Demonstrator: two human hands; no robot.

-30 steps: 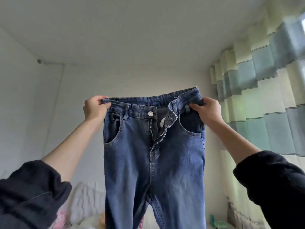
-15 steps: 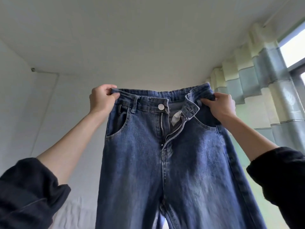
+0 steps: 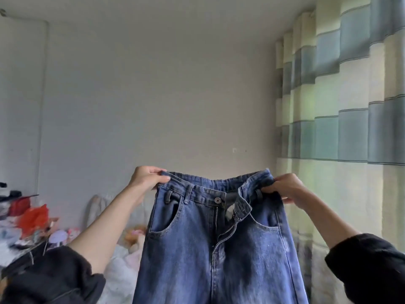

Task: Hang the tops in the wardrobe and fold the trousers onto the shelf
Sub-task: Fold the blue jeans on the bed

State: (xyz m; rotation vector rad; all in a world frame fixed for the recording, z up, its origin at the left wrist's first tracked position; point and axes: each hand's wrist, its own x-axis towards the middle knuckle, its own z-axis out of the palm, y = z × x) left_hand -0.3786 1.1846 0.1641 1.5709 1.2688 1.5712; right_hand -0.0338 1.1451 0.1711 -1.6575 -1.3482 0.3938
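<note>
Head view, the only one. A pair of blue jeans (image 3: 217, 244) is held up in the air in front of the person, waistband on top, legs hanging down out of the bottom of the frame. The button (image 3: 217, 200) is undone and the zip (image 3: 225, 229) is open, so the right flap of the waistband sags forward.

Risks, as judged. The jeans are carried only by two small pinches at the waistband corners; if either pinch is loosened, that side is likely to drop and the fold has to be restarted. With the fly left open, the front panels can be expected to shift against each other when the legs are brought together, giving a crooked fold. The legs cannot be seen at the bottom, so a twist or a drag over the bed (image 3: 118, 279) below cannot be ruled out. No wardrobe or shelf is seen here, so the jeans must be carried elsewhere after folding; a loose fold could come apart on the way.

Grip. The left hand (image 3: 146, 178) is closed on the left corner of the waistband, thumb on the front, fingers curled behind. The right hand (image 3: 287, 187) is closed on the right corner beside a belt loop (image 3: 259, 194), fingers bunched over the denim. Neither grip is apart; both are clamped on the jeans, cloth drawn taut between them.

Clutter is seen on a counter (image 3: 15, 252) at far left, a striped curtain (image 3: 341, 132) at right.
</note>
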